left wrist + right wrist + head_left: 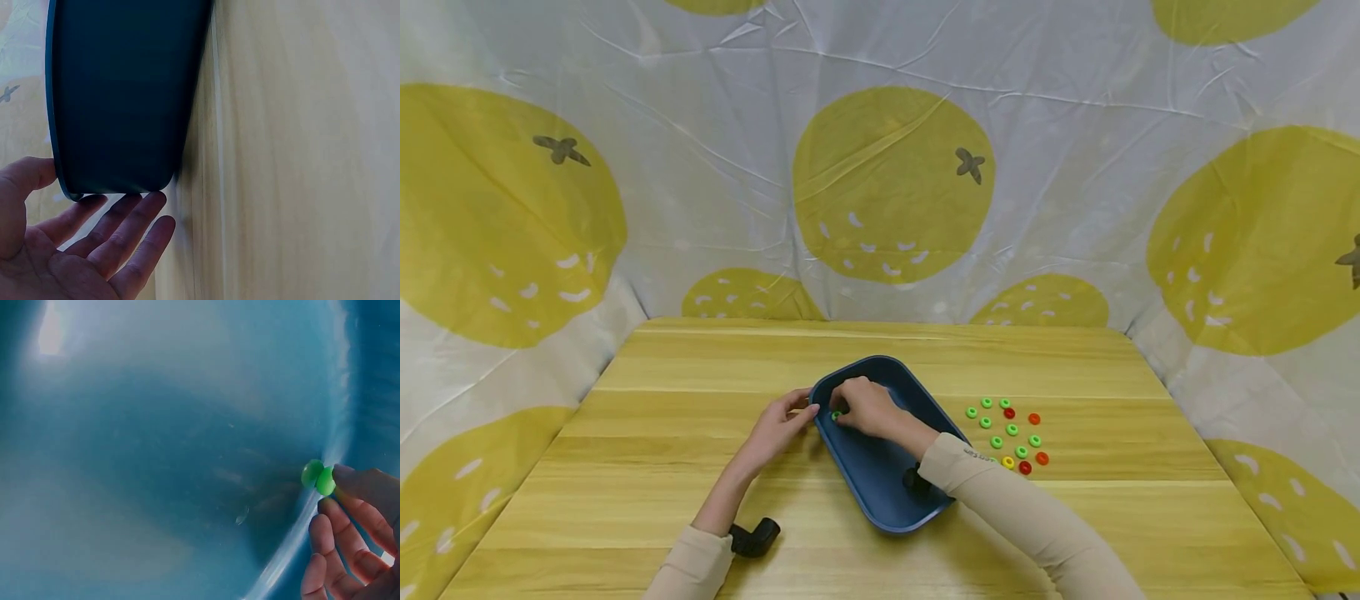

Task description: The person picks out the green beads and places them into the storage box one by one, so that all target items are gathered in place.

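Blue tray [877,492]: long axis, we note, 11 to 5 o'clock
Right hand [867,405]: pinches green ring [325,482], 10 o'clock
Left hand [778,424]: spread, touching tray

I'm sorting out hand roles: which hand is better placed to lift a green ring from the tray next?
Probably the right hand: it is inside the tray, touching a green ring. The left hand is outside, at the rim.

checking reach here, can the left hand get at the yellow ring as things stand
Probably not directly: the tray and the right arm lie between the left hand and the yellow ring.
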Action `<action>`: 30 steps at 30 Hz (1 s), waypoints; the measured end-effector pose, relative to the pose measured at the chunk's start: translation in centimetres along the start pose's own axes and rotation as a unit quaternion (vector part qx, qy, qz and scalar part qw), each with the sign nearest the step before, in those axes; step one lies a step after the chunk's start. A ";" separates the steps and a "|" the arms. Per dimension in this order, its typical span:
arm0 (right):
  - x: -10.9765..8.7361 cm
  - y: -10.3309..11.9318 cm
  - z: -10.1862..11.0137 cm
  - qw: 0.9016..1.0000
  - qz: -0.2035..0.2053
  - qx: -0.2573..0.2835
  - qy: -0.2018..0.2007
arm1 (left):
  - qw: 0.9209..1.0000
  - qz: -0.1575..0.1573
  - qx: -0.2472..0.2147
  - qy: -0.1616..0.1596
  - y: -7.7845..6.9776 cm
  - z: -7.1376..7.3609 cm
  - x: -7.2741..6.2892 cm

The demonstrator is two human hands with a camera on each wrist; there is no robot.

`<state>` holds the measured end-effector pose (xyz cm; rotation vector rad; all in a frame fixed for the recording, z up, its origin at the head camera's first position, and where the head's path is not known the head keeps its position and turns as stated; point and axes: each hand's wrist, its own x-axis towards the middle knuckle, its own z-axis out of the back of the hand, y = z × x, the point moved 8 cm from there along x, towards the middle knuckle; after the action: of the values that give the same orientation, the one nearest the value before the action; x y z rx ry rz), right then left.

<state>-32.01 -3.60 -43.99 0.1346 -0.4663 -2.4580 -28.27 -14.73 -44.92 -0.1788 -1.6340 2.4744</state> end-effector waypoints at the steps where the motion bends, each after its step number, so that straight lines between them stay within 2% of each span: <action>1: 0.0 0.0 0.0 1.000 0.001 0.000 0.000 | 1.000 -0.001 0.000 0.000 0.0 0.0 0.0; 11: -0.5 0.2 1.5 0.999 0.017 0.034 -0.016 | 1.000 -0.003 0.004 -0.001 0.1 -0.1 0.1; 22: -2.0 0.1 5.9 0.994 0.033 0.095 -0.052 | 1.000 0.000 0.006 -0.002 -0.2 0.0 0.0; 30: -4.1 -1.9 8.9 0.984 0.020 0.158 -0.081 | 1.000 0.008 0.008 -0.002 -0.1 -0.1 -0.1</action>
<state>-31.67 2.93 -36.42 0.0556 -0.9215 -2.3491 -28.11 -14.61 -44.85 -0.1843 -1.6194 2.5009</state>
